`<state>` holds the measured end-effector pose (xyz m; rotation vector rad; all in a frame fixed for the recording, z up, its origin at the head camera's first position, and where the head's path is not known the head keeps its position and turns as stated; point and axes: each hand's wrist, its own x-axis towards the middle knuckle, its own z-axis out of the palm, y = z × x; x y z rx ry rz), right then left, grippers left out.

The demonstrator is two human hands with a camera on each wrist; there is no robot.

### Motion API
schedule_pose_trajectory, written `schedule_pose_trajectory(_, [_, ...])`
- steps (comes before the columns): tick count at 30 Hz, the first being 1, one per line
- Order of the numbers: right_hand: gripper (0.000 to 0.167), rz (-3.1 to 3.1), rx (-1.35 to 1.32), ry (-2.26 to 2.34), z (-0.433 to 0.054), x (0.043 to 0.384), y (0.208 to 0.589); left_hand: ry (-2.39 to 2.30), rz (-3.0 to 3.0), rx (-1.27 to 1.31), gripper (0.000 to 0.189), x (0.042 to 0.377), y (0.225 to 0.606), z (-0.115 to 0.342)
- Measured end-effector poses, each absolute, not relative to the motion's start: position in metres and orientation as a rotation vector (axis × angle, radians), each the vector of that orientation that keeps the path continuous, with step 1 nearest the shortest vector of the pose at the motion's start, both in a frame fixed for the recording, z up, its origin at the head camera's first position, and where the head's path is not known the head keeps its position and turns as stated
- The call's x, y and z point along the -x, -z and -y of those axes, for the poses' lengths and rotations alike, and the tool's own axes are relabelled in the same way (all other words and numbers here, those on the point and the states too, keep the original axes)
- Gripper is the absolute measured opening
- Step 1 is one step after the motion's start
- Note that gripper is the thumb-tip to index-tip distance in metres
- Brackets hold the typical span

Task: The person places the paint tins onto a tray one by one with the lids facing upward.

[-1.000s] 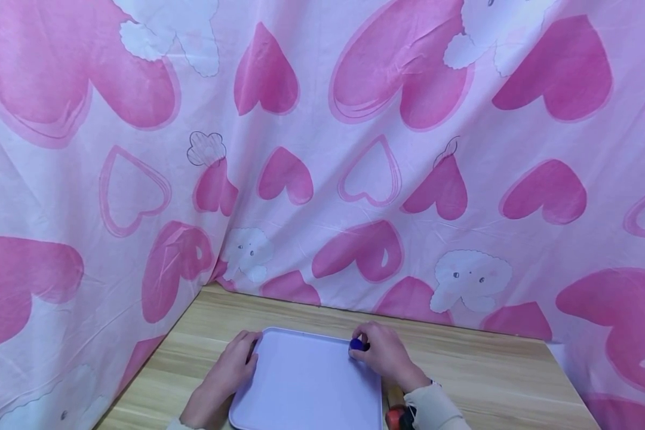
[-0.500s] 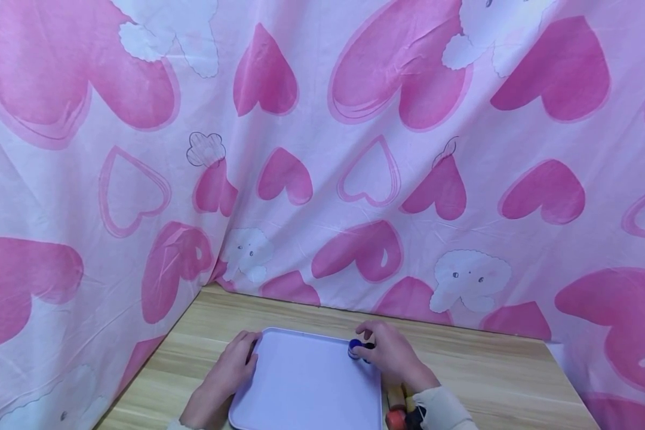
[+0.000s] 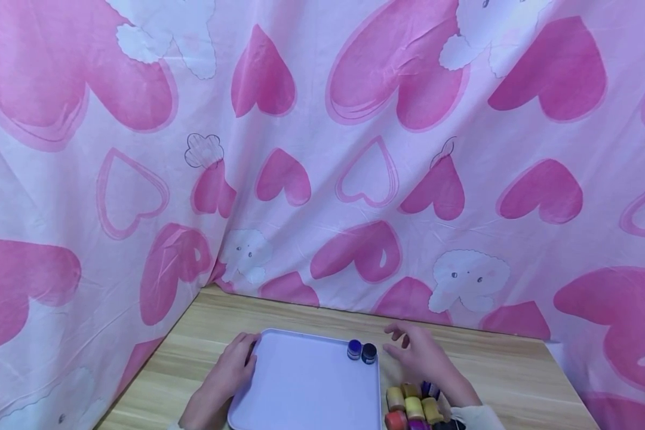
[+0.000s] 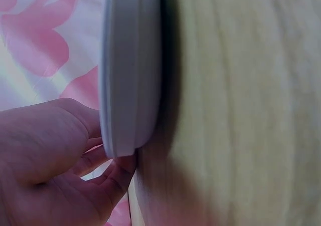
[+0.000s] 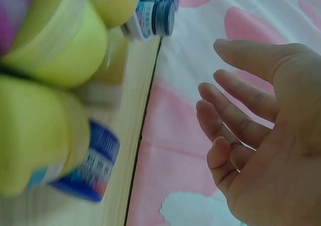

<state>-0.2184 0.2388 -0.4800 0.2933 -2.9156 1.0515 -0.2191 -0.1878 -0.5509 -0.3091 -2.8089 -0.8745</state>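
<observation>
The pale tray (image 3: pixel 306 385) is lying flat, its left rim being gripped by the left hand (image 3: pixel 234 363). In its far right corner the blue jar (image 3: pixel 355 351) and the black jar (image 3: pixel 369 355) are standing upright side by side, both wearing lids. The right hand (image 3: pixel 421 353) is hovering nearest the black jar, fingers loosely bent. More jars (image 3: pixel 414 408), yellow, orange-red and purple among them, are clustering right of the tray.

Cloth (image 3: pixel 322 119) is printed with pink hearts (image 3: pixel 282 170) and white animals (image 3: pixel 470 272). Tabletop (image 3: pixel 516 376) is wood-grained, tan. Tray (image 3: pixel 306 388) is tinted pale lavender; jars on it (image 3: pixel 354 350) topped blue, black. Jar cluster (image 3: pixel 414 408): mostly yellow seen.
</observation>
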Motion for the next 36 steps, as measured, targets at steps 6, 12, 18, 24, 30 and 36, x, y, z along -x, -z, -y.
schedule_pose_trajectory(6, [0.033,2.95,-0.295,-1.037,-0.262,0.209,0.482,0.849,2.816,0.301,0.042,0.215,0.55,0.186])
schedule_pose_trajectory(12, [0.032,2.967,-0.309,-1.021,-0.282,0.202,0.488,0.814,2.799,0.304,0.043,0.214,0.549,0.185])
schedule_pose_trajectory(18, [0.028,2.997,-0.409,-1.071,-0.296,0.197,0.492,0.817,2.793,0.31,0.043,0.213,0.55,0.184])
schedule_pose_trajectory(24, [0.026,3.09,-0.333,-1.129,-0.305,0.195,0.494,0.803,2.795,0.309,0.043,0.214,0.551,0.184])
schedule_pose_trajectory(30, [0.02,3.123,-0.451,-1.132,-0.314,0.193,0.499,0.822,2.851,0.27,0.042,0.217,0.55,0.183])
schedule_pose_trajectory(36, [0.02,3.176,-0.462,-1.235,-0.319,0.192,0.5,0.822,2.831,0.283,0.043,0.217,0.551,0.182])
